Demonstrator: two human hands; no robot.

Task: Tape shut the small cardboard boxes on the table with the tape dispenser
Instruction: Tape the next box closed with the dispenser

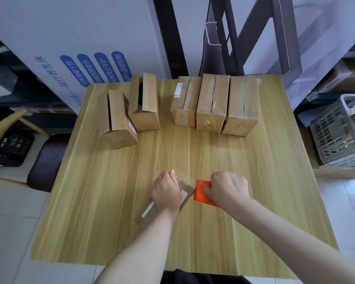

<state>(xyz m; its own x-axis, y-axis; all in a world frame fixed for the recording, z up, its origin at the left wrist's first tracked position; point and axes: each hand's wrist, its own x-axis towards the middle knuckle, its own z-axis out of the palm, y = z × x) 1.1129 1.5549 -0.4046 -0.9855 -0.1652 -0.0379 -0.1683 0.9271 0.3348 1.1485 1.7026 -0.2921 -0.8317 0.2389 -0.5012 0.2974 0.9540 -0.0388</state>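
Nearest me, the person's hands were close together over the front of the table, each busy with its own thing. The left hand was curled over a box that lay slantwise on the wood, pinning it down, thumb raised at the far edge. The right hand was clamped round the orange dispenser, which sat at the right end of that box, touching it or nearly so. I judged a strip was being laid or cut there, though the clear tape was too faint to be sure of. Farther back on the left stood two open boxes, their flaps up and no tape on them that I could see. At the back right three taped boxes stood side by side, film glinting along their seams. By my reckoning, three were done, one was in hand and two were left.
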